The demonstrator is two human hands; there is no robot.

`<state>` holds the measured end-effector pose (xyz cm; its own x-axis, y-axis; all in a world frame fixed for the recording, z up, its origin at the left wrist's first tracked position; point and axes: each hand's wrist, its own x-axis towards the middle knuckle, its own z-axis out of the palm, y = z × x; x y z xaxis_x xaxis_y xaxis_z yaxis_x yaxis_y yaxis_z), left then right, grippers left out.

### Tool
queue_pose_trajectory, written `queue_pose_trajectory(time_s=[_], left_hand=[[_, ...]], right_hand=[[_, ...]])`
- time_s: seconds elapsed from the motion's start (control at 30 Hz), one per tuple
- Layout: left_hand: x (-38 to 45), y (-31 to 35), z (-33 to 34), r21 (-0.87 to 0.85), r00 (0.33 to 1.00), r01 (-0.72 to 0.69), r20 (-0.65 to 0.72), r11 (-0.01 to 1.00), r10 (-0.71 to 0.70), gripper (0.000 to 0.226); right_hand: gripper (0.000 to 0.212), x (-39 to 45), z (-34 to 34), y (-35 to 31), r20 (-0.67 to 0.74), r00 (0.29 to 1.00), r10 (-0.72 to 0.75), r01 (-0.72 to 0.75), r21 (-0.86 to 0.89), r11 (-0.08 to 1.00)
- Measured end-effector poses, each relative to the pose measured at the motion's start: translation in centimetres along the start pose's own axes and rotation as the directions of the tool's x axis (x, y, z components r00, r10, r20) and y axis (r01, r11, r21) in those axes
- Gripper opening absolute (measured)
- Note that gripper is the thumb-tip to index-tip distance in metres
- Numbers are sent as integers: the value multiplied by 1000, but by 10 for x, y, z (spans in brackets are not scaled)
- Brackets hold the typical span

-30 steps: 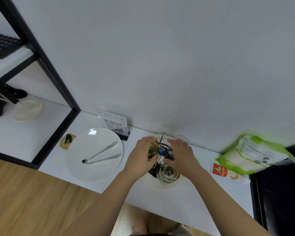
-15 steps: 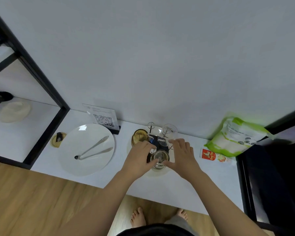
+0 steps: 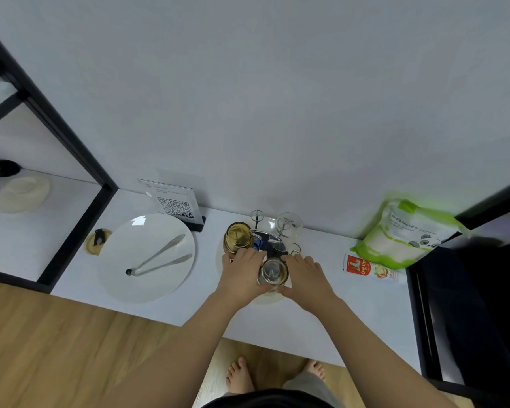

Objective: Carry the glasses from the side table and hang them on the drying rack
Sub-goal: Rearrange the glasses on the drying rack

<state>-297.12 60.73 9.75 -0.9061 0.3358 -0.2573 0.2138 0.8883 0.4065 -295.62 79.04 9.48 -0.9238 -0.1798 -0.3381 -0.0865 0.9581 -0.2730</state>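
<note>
A small wire drying rack (image 3: pixel 270 244) with a round base stands on the white table near the wall. An amber glass (image 3: pixel 238 237) hangs upside down on its left side and a clear glass (image 3: pixel 290 225) on its far right side. A third clear glass (image 3: pixel 273 271) sits upside down on the near prong. My left hand (image 3: pixel 242 273) and my right hand (image 3: pixel 305 273) press against its two sides and hold it between them.
A white plate (image 3: pixel 121 272) with metal tongs (image 3: pixel 159 259) lies left of the rack, a QR sign (image 3: pixel 175 206) behind it. A green bag (image 3: pixel 407 234) and a red packet (image 3: pixel 365 267) lie to the right. Black shelf frame (image 3: pixel 80 172) at left, dark furniture at right.
Both hands have moved from the top of the rack toward me onto the near glass. The view has tilted down; my bare feet show below the table edge.
</note>
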Motion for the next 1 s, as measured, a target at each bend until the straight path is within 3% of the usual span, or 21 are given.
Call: queue_pose_trajectory(time_s=[0.53, 1.0], left_hand=[[0, -1, -4, -151, 1000, -15, 12, 988, 17, 53], [-1, 1, 10, -212, 999, -14, -36, 977, 6, 60]], right_hand=[[64, 4, 4, 1, -1, 1000, 13, -13, 106, 994], [71, 0, 3, 6, 4, 999, 43, -44, 134, 990]])
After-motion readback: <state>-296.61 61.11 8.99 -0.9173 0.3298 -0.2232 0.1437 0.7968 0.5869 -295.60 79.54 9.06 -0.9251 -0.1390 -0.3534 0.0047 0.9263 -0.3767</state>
